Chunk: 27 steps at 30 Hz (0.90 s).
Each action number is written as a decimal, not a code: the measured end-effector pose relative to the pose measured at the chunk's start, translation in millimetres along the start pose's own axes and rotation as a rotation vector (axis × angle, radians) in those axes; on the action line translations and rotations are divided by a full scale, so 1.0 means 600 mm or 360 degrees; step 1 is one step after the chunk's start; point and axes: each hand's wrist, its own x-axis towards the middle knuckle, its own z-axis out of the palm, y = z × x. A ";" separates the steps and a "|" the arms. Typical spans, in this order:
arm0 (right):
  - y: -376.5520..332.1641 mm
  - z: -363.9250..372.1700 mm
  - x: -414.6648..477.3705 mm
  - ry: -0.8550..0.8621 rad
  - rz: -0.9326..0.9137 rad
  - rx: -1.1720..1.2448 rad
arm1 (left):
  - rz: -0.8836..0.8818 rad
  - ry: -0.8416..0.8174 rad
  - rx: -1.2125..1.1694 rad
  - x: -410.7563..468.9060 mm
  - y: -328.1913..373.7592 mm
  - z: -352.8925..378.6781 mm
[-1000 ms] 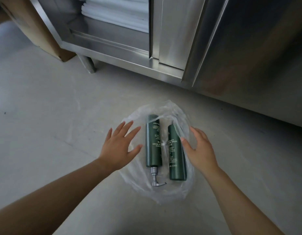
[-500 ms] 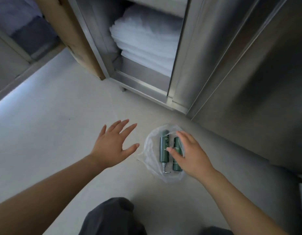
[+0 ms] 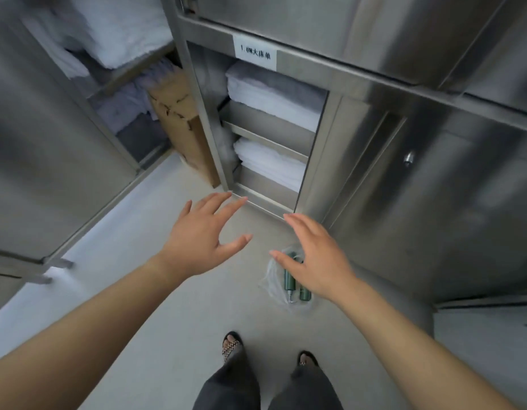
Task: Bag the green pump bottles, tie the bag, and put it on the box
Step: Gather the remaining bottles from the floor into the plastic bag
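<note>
Two bare hands hover in the air with fingers spread and relaxed, grasping nothing: the left hand [image 3: 206, 235] reaches forward over bare floor [image 3: 138, 261], and the right hand [image 3: 318, 261] floats beside it, partly blocking the view of what lies far beneath. Below the right hand, a clear plastic bag [image 3: 269, 276] rests flat on the floor, close to the foot of a steel cabinet [image 3: 404, 173]. Inside it lie two green pump bottles [image 3: 288, 281] side by side, touching, with a pump head pointing toward the person's sandalled feet [image 3: 232, 346]. The bag looks loose and unknotted, though it is too small to be sure. Bagging seems done, so tying is likely the step in hand. To do it well, both hands should come down to the bag's open end, gather the slack film evenly, keep it clear of the pump spout that could snag or tear it, twist, and knot snugly against the bottles so they cannot slide out. A tall cardboard box [image 3: 179, 122] stands further off, wedged between cabinets, probably the drop-off spot. Folded white linen [image 3: 274, 96] fills the open shelves.
</note>
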 end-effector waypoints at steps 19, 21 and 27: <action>-0.147 -0.075 -0.034 -0.0285 -0.0820 -0.0113 | -0.0820 0.0432 0.0054 -0.284 0.081 -0.094; -0.187 -0.050 -0.044 -0.0376 -0.0935 -0.0116 | -0.0943 0.0468 0.0061 -0.341 0.075 -0.091; -0.318 0.038 -0.081 -0.0551 -0.1244 -0.0190 | -0.1299 0.0589 0.0026 -0.497 0.033 -0.088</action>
